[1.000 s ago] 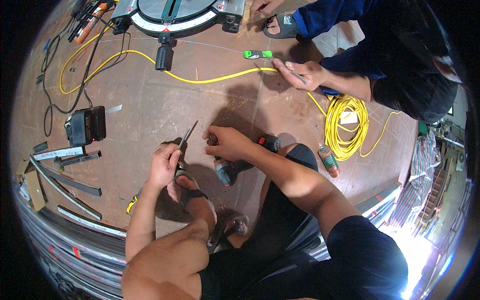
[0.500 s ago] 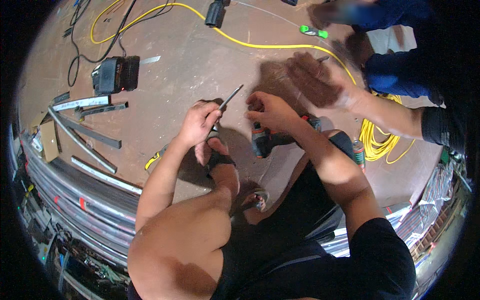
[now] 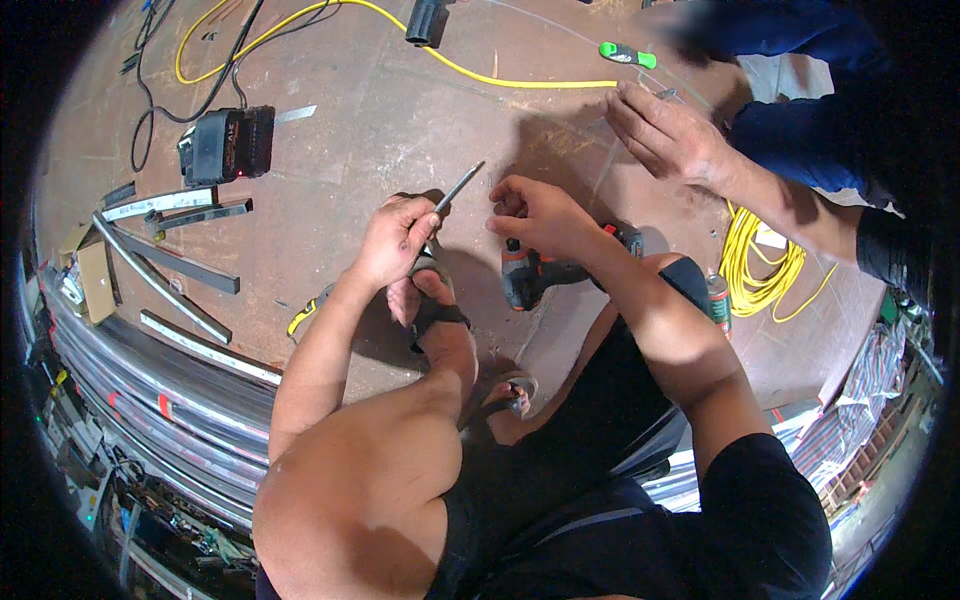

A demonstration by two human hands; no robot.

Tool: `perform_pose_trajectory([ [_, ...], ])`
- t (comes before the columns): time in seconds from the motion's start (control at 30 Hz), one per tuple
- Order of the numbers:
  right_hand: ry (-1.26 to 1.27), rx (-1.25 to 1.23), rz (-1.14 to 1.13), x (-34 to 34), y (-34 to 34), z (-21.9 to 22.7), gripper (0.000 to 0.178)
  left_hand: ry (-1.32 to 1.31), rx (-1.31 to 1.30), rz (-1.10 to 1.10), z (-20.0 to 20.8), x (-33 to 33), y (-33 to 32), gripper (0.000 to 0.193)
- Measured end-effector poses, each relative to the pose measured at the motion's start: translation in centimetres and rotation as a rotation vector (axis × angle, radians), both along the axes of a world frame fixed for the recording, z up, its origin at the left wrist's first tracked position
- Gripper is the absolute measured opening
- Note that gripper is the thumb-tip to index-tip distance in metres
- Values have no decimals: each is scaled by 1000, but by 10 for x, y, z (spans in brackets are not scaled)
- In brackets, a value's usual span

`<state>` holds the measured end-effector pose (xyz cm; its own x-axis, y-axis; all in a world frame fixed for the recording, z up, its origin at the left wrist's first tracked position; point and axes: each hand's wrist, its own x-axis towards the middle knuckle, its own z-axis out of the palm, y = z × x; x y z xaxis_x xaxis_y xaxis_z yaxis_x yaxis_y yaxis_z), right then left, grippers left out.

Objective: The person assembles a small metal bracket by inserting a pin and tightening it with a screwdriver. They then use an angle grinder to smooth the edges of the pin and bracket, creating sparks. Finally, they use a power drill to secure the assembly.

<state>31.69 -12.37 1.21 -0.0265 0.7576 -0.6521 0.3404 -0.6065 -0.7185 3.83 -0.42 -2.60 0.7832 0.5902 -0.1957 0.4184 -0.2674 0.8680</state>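
Observation:
My left hand [image 3: 398,238] is closed around a screwdriver [image 3: 462,187], its bare metal shaft slanting up and to the right over the floor. The grip is mostly hidden in my palm. To the right, my right hand [image 3: 535,213] has its fingers curled in toward the thumb; whatever small thing they may hold cannot be made out. Under my right wrist a black and red cordless drill [image 3: 520,278] lies on the floor near my knee. From the right reaches another person's hand [image 3: 672,140], with a small metal piece [image 3: 665,94] at its fingertips.
A yellow cable [image 3: 520,83] crosses the far floor, and its coil [image 3: 757,270] lies right, beside a spray can [image 3: 718,300]. A black battery-like box [image 3: 226,143], metal bars [image 3: 185,262] and a yellow-black tool [image 3: 308,312] lie left. A green-handled tool [image 3: 627,55] lies far right.
The other person's hand has lifted and turned, bringing its fingertips over the yellow cable. My two hands stay nearly where they were, and the screwdriver remains in my left one.

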Motion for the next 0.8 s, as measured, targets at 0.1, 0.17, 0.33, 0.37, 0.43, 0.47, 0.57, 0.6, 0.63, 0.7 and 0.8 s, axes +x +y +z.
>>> perform_pose_trajectory([
  [0.1,-7,22,-2,-2,0,-1,54,26,-5,-22,2,-2,1,16],
  [0.17,-16,26,-8,-3,0,-1,52,33,-17,-25,3,-2,2,16],
  [0.33,-27,-4,-24,-5,0,3,46,33,-7,3,4,0,1,15],
  [0.37,-20,0,-34,-5,0,4,45,24,-10,12,4,0,0,15],
  [0.43,7,-5,-54,-5,-1,2,45,32,-13,21,2,-1,-1,16],
  [0.47,-15,1,-30,-5,-1,1,45,30,-4,29,2,-2,-2,16],
  [0.57,-22,16,-8,-3,-1,-4,56,-58,-400,206,5,-5,-2,20],
  [0.6,-4,24,-14,-3,-1,-6,56,-33,-570,302,8,-6,-1,21],
  [0.63,15,14,-21,-3,-1,-6,56,-98,-571,332,12,-11,2,23],
  [0.7,-45,26,16,-3,-2,-6,54,-309,-420,436,19,-18,7,20],
  [0.8,130,-54,-109,-6,-2,-3,53,-349,-435,526,32,-39,8,19],
])
